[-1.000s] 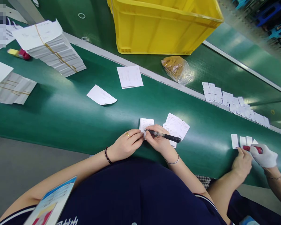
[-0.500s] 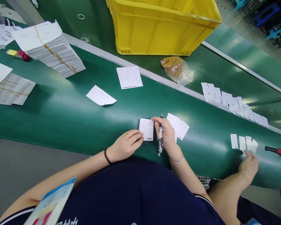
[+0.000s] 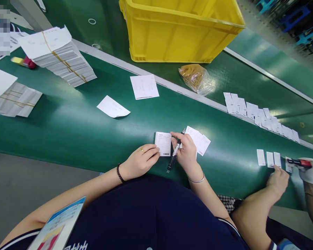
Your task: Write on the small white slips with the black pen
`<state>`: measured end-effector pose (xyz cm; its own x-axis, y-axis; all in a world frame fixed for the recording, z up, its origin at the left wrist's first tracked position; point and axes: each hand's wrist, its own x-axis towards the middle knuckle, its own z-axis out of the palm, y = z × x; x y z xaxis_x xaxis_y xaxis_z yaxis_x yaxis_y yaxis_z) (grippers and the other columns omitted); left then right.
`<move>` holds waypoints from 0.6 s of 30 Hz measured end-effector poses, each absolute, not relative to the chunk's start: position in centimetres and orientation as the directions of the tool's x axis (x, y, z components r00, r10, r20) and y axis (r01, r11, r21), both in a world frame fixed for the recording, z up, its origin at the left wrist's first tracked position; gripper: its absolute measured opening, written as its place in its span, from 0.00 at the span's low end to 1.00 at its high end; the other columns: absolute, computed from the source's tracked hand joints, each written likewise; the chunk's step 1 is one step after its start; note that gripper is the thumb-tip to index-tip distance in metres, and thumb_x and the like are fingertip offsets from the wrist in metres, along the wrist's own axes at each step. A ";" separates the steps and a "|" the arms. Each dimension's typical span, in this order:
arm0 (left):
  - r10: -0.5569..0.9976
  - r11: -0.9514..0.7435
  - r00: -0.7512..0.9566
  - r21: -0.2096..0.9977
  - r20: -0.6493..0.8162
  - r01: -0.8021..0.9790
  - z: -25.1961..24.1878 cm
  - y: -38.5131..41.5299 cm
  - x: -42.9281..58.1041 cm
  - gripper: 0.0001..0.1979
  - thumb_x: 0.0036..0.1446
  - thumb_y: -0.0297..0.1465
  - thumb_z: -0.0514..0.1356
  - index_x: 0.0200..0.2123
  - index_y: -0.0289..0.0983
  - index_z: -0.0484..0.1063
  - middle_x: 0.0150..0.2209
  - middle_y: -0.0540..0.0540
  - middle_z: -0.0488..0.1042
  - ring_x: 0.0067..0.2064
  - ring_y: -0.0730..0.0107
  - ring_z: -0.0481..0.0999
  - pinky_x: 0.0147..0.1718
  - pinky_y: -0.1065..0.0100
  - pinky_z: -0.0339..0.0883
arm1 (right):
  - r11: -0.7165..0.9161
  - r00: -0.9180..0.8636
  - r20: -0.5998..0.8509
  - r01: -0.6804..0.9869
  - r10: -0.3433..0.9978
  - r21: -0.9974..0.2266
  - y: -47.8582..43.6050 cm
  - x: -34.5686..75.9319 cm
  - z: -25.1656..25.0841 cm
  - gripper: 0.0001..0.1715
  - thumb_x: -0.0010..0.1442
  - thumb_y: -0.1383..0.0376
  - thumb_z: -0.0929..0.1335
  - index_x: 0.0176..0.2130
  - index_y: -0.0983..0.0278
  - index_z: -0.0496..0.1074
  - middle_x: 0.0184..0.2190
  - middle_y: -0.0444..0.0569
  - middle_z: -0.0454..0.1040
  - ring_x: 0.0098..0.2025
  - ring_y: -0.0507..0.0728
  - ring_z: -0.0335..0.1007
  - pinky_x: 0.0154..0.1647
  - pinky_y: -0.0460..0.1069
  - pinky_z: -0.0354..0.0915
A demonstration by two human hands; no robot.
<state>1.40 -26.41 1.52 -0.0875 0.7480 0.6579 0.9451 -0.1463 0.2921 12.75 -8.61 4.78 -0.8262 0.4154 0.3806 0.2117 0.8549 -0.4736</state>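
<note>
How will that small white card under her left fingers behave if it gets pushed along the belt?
The small white card looks thin and flat, so probably light and bendy. The green belt looks glossy, so it may slide easily; the left hand pins its edge.

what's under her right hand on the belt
The right hand, holding a pen, rests on a fanned pile of white slips; the slips' left part is covered.

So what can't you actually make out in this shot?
- Print on the small card under the left hand: too small to read, head view.
- Inside of the yellow crate: cut off by the top edge.
- Top-left corner: blurred out.
- The pen in the right hand: its middle is hidden by the fingers.
</note>
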 end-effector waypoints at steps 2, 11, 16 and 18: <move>0.748 -0.146 -0.090 0.295 0.658 0.944 1.5 -26.4 1.4 0.07 0.60 0.18 0.58 0.40 0.30 0.73 0.40 0.39 0.76 0.47 0.61 0.76 0.46 0.60 0.78 | 0.850 -0.808 0.414 0.190 0.420 -0.491 -8.9 12.9 4.8 0.08 0.64 0.66 0.67 0.45 0.59 0.72 0.37 0.50 0.79 0.36 0.56 0.73 0.37 0.53 0.72; 0.770 -0.145 -0.137 0.381 0.624 0.913 1.2 -26.6 1.5 0.10 0.60 0.19 0.59 0.45 0.32 0.72 0.44 0.39 0.76 0.50 0.60 0.75 0.47 0.58 0.77 | 0.260 -0.697 0.095 0.135 0.711 -0.956 -8.8 11.6 4.7 0.18 0.54 0.61 0.74 0.37 0.59 0.62 0.35 0.45 0.78 0.31 0.51 0.74 0.34 0.49 0.71; 0.758 -0.138 -0.127 0.348 0.639 0.927 1.5 -26.5 1.5 0.10 0.60 0.19 0.59 0.44 0.31 0.71 0.42 0.40 0.76 0.48 0.62 0.76 0.46 0.60 0.78 | 0.257 -0.581 0.122 0.156 0.805 -0.954 -4.7 15.1 7.1 0.19 0.52 0.62 0.75 0.36 0.59 0.61 0.34 0.46 0.79 0.36 0.55 0.77 0.38 0.51 0.69; 0.754 -0.141 -0.115 0.330 0.646 0.933 1.6 -26.5 1.5 0.08 0.59 0.18 0.59 0.42 0.31 0.72 0.42 0.40 0.76 0.47 0.61 0.76 0.45 0.60 0.78 | 0.263 -0.524 0.116 0.215 0.844 -0.940 -3.1 17.4 7.5 0.19 0.51 0.62 0.75 0.35 0.60 0.63 0.33 0.47 0.79 0.36 0.56 0.77 0.38 0.51 0.69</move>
